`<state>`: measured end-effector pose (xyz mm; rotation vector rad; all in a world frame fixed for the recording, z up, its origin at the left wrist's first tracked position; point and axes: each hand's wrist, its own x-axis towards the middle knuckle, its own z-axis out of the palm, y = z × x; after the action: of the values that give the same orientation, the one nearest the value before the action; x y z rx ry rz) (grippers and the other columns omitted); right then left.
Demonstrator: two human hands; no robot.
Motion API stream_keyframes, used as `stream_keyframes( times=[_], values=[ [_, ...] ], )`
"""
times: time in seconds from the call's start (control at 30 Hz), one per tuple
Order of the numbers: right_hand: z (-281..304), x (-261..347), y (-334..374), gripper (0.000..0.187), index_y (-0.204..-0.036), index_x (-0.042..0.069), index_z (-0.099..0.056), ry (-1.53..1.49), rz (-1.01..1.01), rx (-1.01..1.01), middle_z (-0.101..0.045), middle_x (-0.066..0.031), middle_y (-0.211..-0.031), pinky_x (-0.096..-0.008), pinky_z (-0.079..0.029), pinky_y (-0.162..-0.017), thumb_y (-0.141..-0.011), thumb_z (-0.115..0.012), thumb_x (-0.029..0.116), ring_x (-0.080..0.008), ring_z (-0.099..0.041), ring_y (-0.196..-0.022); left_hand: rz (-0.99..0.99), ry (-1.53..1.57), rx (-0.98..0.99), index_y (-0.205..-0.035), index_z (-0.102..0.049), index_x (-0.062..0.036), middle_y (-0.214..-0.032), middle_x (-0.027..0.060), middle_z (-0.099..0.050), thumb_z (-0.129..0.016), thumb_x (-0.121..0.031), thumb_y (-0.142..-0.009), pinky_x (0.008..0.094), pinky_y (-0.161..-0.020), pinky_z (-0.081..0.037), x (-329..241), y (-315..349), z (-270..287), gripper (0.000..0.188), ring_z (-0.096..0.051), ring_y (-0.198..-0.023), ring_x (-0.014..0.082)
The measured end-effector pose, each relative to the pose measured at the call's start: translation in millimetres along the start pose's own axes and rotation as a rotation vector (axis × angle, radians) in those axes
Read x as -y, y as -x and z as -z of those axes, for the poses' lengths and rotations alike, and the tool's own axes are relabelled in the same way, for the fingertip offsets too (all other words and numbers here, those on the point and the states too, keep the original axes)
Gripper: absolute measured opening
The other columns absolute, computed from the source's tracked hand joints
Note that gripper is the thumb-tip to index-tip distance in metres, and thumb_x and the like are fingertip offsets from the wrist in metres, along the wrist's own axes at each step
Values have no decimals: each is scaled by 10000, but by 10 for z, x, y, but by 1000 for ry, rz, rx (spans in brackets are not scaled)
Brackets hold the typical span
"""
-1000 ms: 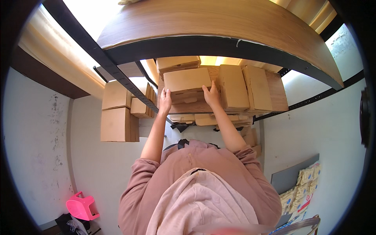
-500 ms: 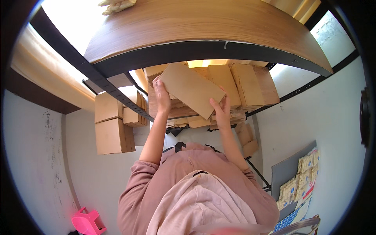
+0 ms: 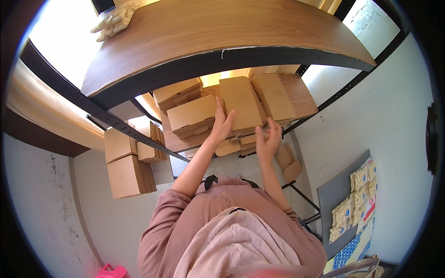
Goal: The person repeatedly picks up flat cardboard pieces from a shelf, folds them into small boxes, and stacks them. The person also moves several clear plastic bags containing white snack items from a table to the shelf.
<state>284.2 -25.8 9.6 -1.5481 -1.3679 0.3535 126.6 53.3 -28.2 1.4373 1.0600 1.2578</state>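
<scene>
A flat brown cardboard box [image 3: 238,103] lies on a stack in the middle of the lower wooden shelf, between my two hands. My left hand [image 3: 223,124] is at its left side, fingers stretched out and thumb apart, in the gap next to another cardboard box [image 3: 197,113]. Near the front right corner of the middle box is my right hand [image 3: 269,141], its fingers slightly bent, spread and a little blurred. It holds nothing, and whether it touches the box I cannot tell. A further cardboard box [image 3: 274,97] lies to the right.
Above the boxes runs an upper wooden shelf [image 3: 222,30] with a black metal edge and a pale bagged bundle [image 3: 113,21]. Larger cartons [image 3: 125,176] stand on the left. On the right, a grey board [image 3: 327,208] bears pale packets [image 3: 354,201]. A pink stool [image 3: 112,272] is lower left.
The cardboard box that both hands held up at a tilt has been set down among the boxes on the lower shelf. Both hands have let go, and the view has shifted slightly.
</scene>
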Motion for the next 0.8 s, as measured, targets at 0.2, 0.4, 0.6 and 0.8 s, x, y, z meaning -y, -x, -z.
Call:
stream_keyframes(
  times=[0.2, 0.4, 0.6, 0.8],
  values=[
    [395, -794, -519, 567, -1289, 23, -399, -255, -298, -288, -412, -145, -1263, -370, -320, -960, -849, -588, 327, -255, -399, -1162, 130, 32, 8, -1382, 82, 54, -1469, 223, 14, -401, -289, -932, 339, -1099, -65, -174, 77, -208, 744, -9, -1370, 297],
    [416, -1097, -854, 651, -1325, 59, -358, -538, -554, 99, -373, -106, -1341, -401, -283, -983, -838, -560, 442, -214, -340, -1222, 117, 181, -38, -1385, 80, 51, -1475, 202, 11, -347, -232, -939, 321, -1096, -91, 68, -33, -345, 678, -31, -1372, 275],
    [431, -1219, -939, 634, -1272, 12, -422, -448, -456, 135, -463, -112, -1258, -318, -321, -957, -826, -585, 431, -211, -423, -1153, 195, 213, -51, -1379, 111, 47, -1473, 204, 0, -341, -237, -940, 314, -1092, -104, -103, -55, -513, 691, -59, -1368, 276],
    [382, -1091, -926, 577, -1235, -9, -465, -309, -455, 93, -489, -134, -1232, -309, -323, -955, -842, -575, 400, -218, -442, -1138, 184, 165, -75, -1376, 125, 45, -1469, 213, -10, -342, -279, -941, 332, -1094, -81, 34, -69, -583, 716, -37, -1367, 293]
  ],
)
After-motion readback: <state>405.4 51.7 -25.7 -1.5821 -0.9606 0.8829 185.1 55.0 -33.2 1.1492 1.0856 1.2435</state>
